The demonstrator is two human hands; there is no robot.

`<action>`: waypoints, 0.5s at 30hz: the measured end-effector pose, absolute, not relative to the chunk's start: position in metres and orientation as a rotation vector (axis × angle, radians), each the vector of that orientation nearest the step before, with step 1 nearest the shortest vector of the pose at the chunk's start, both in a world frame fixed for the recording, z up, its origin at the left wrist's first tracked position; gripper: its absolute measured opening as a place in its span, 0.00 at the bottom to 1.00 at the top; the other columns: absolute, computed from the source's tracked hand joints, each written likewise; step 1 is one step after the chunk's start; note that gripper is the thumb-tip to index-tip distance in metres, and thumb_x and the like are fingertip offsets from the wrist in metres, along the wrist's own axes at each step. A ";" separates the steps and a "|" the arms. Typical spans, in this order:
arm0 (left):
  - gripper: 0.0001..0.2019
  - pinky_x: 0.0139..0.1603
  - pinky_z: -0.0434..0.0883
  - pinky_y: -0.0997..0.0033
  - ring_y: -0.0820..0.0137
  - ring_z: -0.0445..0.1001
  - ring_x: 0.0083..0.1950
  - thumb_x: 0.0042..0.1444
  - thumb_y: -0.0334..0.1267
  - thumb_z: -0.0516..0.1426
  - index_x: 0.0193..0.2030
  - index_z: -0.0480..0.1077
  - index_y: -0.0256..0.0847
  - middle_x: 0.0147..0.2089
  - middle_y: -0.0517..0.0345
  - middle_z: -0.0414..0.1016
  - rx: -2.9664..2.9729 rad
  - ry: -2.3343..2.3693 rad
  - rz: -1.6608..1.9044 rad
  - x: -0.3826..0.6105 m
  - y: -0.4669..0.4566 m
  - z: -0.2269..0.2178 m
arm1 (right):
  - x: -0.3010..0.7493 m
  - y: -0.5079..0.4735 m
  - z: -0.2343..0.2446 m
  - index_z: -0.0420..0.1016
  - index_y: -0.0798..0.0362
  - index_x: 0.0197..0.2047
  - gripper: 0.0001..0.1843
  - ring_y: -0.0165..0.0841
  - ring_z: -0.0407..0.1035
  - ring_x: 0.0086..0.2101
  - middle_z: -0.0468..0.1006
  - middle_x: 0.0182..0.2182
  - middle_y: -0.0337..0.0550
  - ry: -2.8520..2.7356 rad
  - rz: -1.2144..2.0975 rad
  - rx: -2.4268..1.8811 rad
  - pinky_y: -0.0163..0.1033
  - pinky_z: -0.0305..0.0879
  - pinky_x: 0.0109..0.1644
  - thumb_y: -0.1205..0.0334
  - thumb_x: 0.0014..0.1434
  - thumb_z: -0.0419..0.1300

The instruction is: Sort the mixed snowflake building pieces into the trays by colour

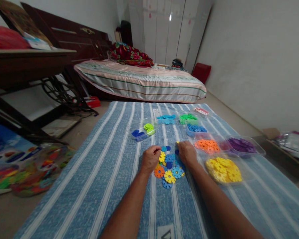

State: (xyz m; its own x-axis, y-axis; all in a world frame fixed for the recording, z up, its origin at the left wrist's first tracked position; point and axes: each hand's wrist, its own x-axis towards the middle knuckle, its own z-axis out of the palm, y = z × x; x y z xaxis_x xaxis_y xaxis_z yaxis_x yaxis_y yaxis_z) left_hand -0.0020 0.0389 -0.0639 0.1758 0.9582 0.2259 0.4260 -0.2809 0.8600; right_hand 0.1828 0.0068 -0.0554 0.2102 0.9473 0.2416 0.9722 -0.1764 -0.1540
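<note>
A loose pile of flower-shaped interlocking discs lies on the striped cloth between my hands, with a yellow disc [169, 176], an orange disc [159, 171] and a light blue disc [176, 172] at its near side. My left hand [149, 159] is at the pile's left edge, thumb and fingers pinched together; whatever they hold is hidden. On the other side, my right hand [188, 153] is closed, fingers curled down, and a small yellow disc [177, 142] shows at its fingertips. A dark blue disc [176, 151] lies close beside those fingers, partly covered.
Clear tubs of sorted discs stand beyond and to the right: yellow [223, 170], orange [207, 146], purple [241, 145], blue [196, 128], green [188, 118] and light blue [166, 119]. A further tub [141, 138] holds dark blue and lime discs. A bed [144, 83] stands behind the table.
</note>
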 end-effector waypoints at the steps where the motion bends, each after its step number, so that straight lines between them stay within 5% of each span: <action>1: 0.09 0.41 0.72 0.74 0.72 0.76 0.36 0.51 0.30 0.54 0.34 0.75 0.42 0.35 0.61 0.79 1.807 1.307 1.054 -0.002 0.039 -0.064 | 0.183 0.004 -0.055 0.75 0.54 0.33 0.17 0.32 0.66 0.35 0.74 0.33 0.45 -1.795 -0.150 -2.192 0.35 0.52 0.36 0.63 0.67 0.47; 7: 0.08 0.41 0.72 0.73 0.72 0.76 0.36 0.50 0.30 0.55 0.33 0.76 0.42 0.34 0.61 0.79 1.804 1.309 1.068 -0.002 0.039 -0.065 | 0.191 -0.031 -0.035 0.72 0.52 0.26 0.18 0.32 0.64 0.30 0.72 0.25 0.42 -1.747 -0.378 -1.906 0.35 0.53 0.35 0.65 0.65 0.48; 15: 0.08 0.41 0.72 0.73 0.71 0.76 0.37 0.51 0.31 0.55 0.34 0.76 0.42 0.34 0.60 0.79 1.795 1.329 1.050 -0.001 0.039 -0.066 | 0.240 -0.095 -0.003 0.73 0.53 0.30 0.11 0.37 0.67 0.33 0.77 0.28 0.47 -1.469 -0.901 -1.830 0.41 0.58 0.41 0.65 0.63 0.53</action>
State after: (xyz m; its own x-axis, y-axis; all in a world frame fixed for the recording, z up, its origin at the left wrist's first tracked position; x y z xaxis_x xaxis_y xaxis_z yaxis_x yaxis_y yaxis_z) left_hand -0.0014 0.0385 -0.0658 0.1610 0.9632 0.2152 0.4323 -0.2649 0.8619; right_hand 0.2404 -0.0950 -0.0030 0.1495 0.5594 0.8153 0.9803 -0.1913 -0.0484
